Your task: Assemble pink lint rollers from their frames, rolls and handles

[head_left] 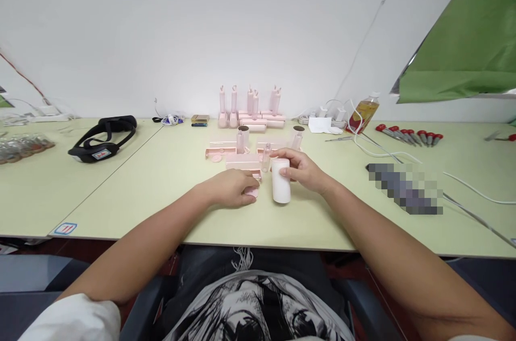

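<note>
My right hand [303, 170] is closed around a white cylinder [281, 185] that lies on the pale green table [161, 190], its length pointing toward me. My left hand [231, 189] rests on the table just left of it, its fingers curled over a small round pink cap [252, 192]. Right behind both hands lie flat pink cases [244, 161] and several upright pink tubes [241, 141].
More pink pieces [250, 109] stand in rows at the back by the wall. A black headset [104, 139] lies at the left, red-handled screwdrivers [409, 136] and a bottle [363, 113] at the right. White cables [467, 185] trail over the right side.
</note>
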A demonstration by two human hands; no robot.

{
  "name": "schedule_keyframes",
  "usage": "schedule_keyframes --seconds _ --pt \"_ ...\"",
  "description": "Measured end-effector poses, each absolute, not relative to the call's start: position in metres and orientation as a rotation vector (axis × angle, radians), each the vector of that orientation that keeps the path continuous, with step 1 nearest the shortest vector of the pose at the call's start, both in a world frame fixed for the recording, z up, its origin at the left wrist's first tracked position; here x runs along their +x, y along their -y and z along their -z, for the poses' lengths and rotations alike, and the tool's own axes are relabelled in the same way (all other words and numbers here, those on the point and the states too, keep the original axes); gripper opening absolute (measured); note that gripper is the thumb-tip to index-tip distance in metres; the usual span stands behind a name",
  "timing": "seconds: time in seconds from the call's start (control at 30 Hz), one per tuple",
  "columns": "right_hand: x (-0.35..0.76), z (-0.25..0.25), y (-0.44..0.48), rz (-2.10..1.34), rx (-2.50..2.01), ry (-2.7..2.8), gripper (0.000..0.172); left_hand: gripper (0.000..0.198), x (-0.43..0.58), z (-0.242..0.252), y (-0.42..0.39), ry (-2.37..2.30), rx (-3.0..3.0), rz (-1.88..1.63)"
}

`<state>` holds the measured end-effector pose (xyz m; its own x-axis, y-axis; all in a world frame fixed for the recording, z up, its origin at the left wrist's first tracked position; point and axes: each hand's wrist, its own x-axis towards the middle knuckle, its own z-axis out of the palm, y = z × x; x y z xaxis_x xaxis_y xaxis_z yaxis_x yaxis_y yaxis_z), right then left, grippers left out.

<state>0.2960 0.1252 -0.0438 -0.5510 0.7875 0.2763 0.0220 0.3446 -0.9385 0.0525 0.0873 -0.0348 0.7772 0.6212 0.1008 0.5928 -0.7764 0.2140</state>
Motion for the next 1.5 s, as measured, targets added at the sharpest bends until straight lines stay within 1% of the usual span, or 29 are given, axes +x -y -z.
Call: schedule_keyframes --seconds 0.07,0.1,0.2,0.23,0.37,0.47,0.8,0.97,1.3,1.43,1.5 --pt "0.295 0.045 -0.126 -1.284 -0.691 1.787 0.043 0.011 0.052 0.037 -0.089 -0.936 2.736 -0.331" --pt "0.295 0.045 -0.126 -1.285 -0.677 1.754 0.044 0.014 0.052 0.039 -0.091 -0.925 2.694 -0.401" --pt "0.296 0.045 -0.127 -1.299 -0.641 1.644 0.043 0.030 0.048 0.046 -0.099 -0.927 2.534 -0.686" --pt "0.296 0.045 -0.127 -1.311 -0.634 1.604 0.041 0.033 0.046 0.048 -0.102 -0.935 2.483 -0.786" --pt "0.298 0.042 -0.128 -1.338 -0.614 1.490 0.033 0.035 0.039 0.052 -0.113 -0.917 2.333 -1.158" --pt "0.297 0.041 -0.127 -1.355 -0.618 1.482 0.034 0.035 0.036 0.051 -0.115 -0.927 2.296 -1.289" --pt "0.293 0.044 -0.126 -1.411 -0.594 1.550 0.040 0.033 0.039 0.049 -0.109 -0.892 2.251 -1.370" --pt "0.290 0.048 -0.125 -1.422 -0.575 1.624 0.038 0.034 0.041 0.049 -0.109 -0.880 2.205 -1.381" --pt "0.290 0.049 -0.125 -1.464 -0.558 1.641 0.038 0.034 0.042 0.052 -0.108 -0.859 2.118 -1.328" --pt "0.289 0.048 -0.123 -1.525 -0.560 1.689 0.038 0.035 0.043 0.053 -0.109 -0.768 2.084 -1.281" --pt "0.288 0.049 -0.122 -1.549 -0.550 1.747 0.036 0.033 0.044 0.054 -0.108 -0.715 2.073 -1.247"
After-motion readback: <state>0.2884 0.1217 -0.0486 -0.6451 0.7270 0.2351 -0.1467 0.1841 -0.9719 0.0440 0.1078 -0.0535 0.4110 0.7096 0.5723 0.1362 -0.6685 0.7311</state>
